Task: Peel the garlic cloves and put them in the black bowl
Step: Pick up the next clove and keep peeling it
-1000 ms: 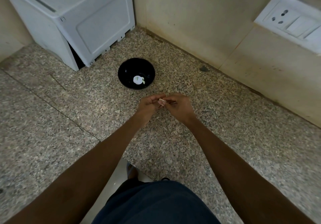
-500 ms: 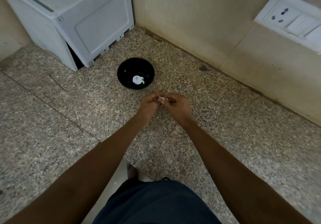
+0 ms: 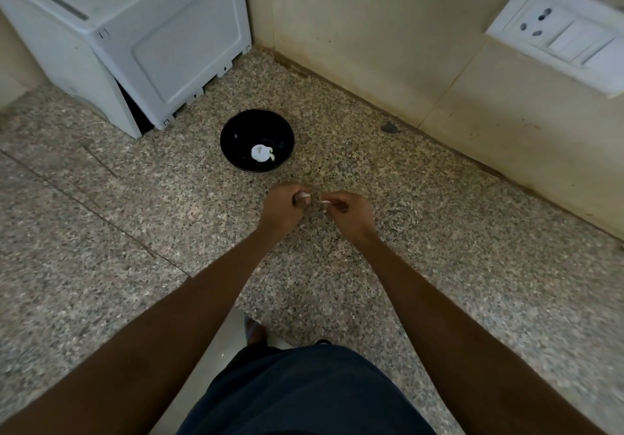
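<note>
The left hand (image 3: 285, 206) pinches a garlic clove (image 3: 303, 195) just near of the black bowl (image 3: 257, 141); the right hand (image 3: 347, 213) pinches a scrap of skin (image 3: 325, 202). Light, small and likely slick once bare, the clove wants a fingertip hold at its ends. 1 white piece lies in the bowl.

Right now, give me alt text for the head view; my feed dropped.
Two bare hands work above a speckled stone counter: the left hand pinches a garlic clove, the right hand pinches a scrap of skin. Beyond them a black bowl holds pale garlic, beside a white appliance.
</note>
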